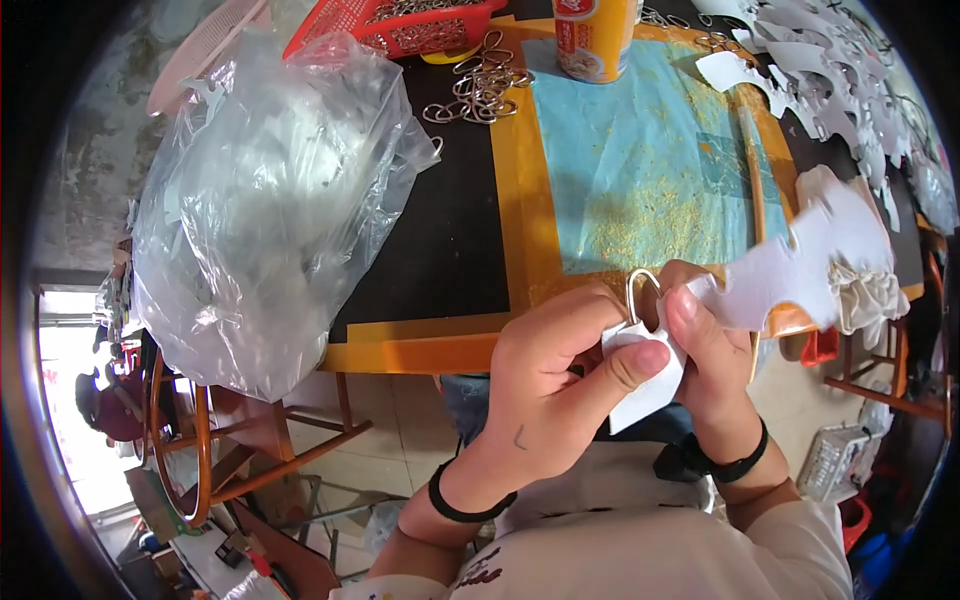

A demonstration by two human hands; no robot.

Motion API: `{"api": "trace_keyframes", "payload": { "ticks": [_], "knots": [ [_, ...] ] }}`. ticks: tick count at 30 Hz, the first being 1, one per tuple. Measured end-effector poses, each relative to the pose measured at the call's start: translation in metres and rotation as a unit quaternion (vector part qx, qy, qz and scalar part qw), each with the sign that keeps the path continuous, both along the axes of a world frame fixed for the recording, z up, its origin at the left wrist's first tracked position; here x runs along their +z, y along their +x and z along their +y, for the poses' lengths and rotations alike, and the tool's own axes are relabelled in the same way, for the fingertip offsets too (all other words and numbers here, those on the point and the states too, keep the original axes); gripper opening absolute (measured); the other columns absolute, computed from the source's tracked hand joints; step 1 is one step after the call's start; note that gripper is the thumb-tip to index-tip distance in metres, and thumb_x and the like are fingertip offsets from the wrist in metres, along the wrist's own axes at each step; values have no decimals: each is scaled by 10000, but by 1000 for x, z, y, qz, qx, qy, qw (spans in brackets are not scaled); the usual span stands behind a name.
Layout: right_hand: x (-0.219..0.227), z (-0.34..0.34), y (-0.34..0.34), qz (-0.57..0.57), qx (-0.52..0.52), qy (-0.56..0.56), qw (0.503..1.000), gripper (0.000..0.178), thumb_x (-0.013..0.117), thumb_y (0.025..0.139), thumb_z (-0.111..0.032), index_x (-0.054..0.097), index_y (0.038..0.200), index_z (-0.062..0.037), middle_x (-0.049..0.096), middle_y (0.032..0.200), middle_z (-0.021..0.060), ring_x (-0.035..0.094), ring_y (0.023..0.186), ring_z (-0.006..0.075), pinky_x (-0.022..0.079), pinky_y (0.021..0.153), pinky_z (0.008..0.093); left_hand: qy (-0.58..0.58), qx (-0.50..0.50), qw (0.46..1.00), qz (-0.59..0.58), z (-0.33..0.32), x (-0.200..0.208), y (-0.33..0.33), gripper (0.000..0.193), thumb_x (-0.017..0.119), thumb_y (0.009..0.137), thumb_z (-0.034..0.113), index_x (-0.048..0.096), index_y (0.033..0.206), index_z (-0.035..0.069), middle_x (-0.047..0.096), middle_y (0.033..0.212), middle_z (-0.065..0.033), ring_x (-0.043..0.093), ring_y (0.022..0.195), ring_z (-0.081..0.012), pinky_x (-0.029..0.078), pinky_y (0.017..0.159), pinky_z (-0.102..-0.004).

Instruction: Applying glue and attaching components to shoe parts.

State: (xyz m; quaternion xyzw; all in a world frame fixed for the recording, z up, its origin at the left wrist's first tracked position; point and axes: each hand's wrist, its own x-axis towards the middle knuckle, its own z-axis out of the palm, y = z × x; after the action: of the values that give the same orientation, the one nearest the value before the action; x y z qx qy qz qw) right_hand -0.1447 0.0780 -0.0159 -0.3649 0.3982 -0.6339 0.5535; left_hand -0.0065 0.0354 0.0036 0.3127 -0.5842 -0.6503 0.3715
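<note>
My left hand (pixel 560 375) is closed, its thumb pressed flat on a small white piece (pixel 645 385) with straight lower edges. A bent silver metal loop (pixel 641 287) stands up from the top of that piece, between my two hands. My right hand (pixel 712 350) is closed beside it, thumb and fingers pinching a white strip with curved cut-outs (pixel 775 280). The strip reaches out to the right and is smeared by motion at its far end. Both hands nearly touch, just above the table's near edge. My fingertips behind the white piece are hidden.
A clear plastic bag (pixel 270 220) bulges over the table's left side. Loose metal loops (pixel 485 85) lie by a red basket (pixel 440 38) of more. A yellow-orange tub (pixel 592 40) stands on the blue sheet (pixel 640 130). White cut-out scraps (pixel 830 70) pile at far right, near a crumpled cloth (pixel 865 290).
</note>
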Motion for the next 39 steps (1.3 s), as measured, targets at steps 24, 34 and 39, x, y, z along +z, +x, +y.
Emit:
{"api": "trace_keyframes", "payload": {
  "ticks": [24, 34, 39],
  "knots": [
    [-1, 1, 14, -177, -18, 81, 981, 211, 579, 921, -261, 604, 895, -53, 576, 771, 0, 517, 669, 78, 393, 598, 221, 106, -48, 985, 126, -2, -19, 6, 310, 515, 975, 263, 560, 804, 8, 526, 744, 24, 437, 670, -49, 351, 583, -227],
    [-6, 2, 10, -228, -17, 170, 958, 216, 620, 906, -294, 613, 951, -83, 606, 786, -17, 547, 691, 67, 363, 534, 221, 114, -84, 987, 74, -8, -5, 2, 190, 678, 838, 120, 587, 948, -5, 576, 899, -4, 523, 860, -82, 402, 771, -228],
    [-13, 1, 9, -101, -35, 19, 994, 296, 648, 887, -355, 566, 838, -76, 528, 717, -38, 465, 625, 55, 338, 526, 223, 49, -95, 992, 65, -7, -13, 6, 239, 663, 871, 127, 585, 1015, -47, 558, 893, -36, 508, 807, -81, 424, 689, -229]
  ]
}}
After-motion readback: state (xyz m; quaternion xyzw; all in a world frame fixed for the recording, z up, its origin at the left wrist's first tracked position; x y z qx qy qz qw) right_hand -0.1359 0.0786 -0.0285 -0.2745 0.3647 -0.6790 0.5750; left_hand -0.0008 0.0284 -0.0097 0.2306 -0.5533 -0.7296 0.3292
